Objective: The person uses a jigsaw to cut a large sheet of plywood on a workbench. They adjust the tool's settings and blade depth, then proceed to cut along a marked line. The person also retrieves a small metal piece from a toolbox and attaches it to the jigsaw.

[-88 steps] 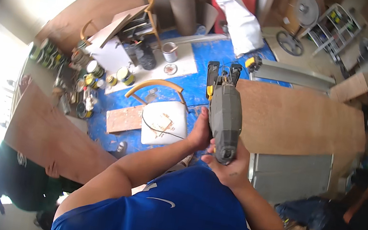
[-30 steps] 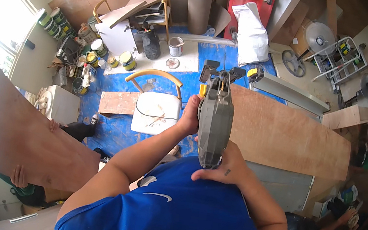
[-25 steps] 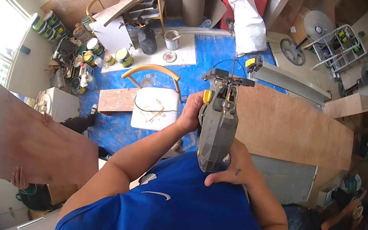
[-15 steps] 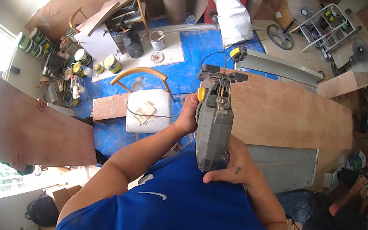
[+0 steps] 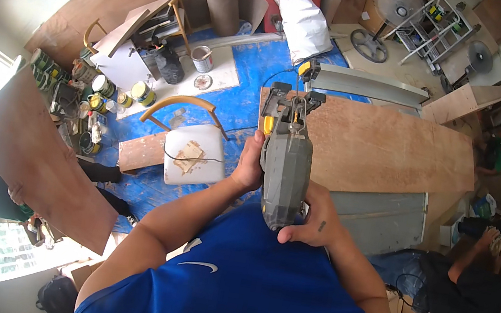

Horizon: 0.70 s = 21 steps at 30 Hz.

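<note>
Both my hands hold a grey jigsaw [image 5: 285, 175] in front of my chest, its metal shoe end pointing away from me. My left hand [image 5: 251, 163] is closed on the left side of its body, thumb near a yellow lever [image 5: 268, 124]. At the near right end, my right hand [image 5: 319, 218] wraps the body, thumb across the rear; its other fingers are mostly hidden. A large plywood sheet [image 5: 389, 149] lies beyond and to the right of the jigsaw.
A white-seated chair [image 5: 196, 171] with a cable across it stands at left on blue sheeting [image 5: 255, 65]. Paint cans [image 5: 142, 93] cluster farther left. A person carries a wooden panel [image 5: 51, 154] at far left; another person [image 5: 461, 295] crouches at right.
At left, the person's wooden panel has tilted, and more of the carrier's body shows. My view has shifted slightly; both hands keep their hold on the jigsaw, which has turned a little.
</note>
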{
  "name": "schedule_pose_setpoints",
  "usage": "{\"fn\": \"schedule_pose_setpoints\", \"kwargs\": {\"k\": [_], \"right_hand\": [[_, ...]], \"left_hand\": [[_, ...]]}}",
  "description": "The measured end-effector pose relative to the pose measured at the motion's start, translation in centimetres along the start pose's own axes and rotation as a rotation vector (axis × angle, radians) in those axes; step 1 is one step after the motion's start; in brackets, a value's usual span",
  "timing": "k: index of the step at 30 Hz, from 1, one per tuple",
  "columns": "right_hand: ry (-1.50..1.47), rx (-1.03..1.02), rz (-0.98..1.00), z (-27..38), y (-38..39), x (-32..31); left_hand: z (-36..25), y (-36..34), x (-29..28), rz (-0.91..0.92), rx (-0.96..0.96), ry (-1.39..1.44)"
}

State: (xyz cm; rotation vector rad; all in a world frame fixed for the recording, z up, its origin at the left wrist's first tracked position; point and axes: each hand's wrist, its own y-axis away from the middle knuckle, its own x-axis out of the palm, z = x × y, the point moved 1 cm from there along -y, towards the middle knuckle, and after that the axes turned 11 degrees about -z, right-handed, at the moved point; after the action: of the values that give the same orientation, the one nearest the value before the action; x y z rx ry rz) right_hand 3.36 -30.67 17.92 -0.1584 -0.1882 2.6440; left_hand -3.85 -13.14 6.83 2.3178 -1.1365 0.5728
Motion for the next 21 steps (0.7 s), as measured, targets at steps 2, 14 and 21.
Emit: {"fn": "schedule_pose_setpoints", "kwargs": {"k": [2, 14, 21], "right_hand": [[-0.014, 0.000, 0.003, 0.0, 0.0, -0.1], [-0.035, 0.049, 0.016, 0.5, -0.1, -0.2], [-0.049, 0.062, 0.023, 0.4, -0.2, -0.3]], "left_hand": [[0.1, 0.1, 0.2, -0.010, -0.020, 0.015], [1.0, 0.2, -0.4, 0.000, -0.118, 0.049], [1.3, 0.0, -0.7, 0.004, -0.125, 0.028]]}}
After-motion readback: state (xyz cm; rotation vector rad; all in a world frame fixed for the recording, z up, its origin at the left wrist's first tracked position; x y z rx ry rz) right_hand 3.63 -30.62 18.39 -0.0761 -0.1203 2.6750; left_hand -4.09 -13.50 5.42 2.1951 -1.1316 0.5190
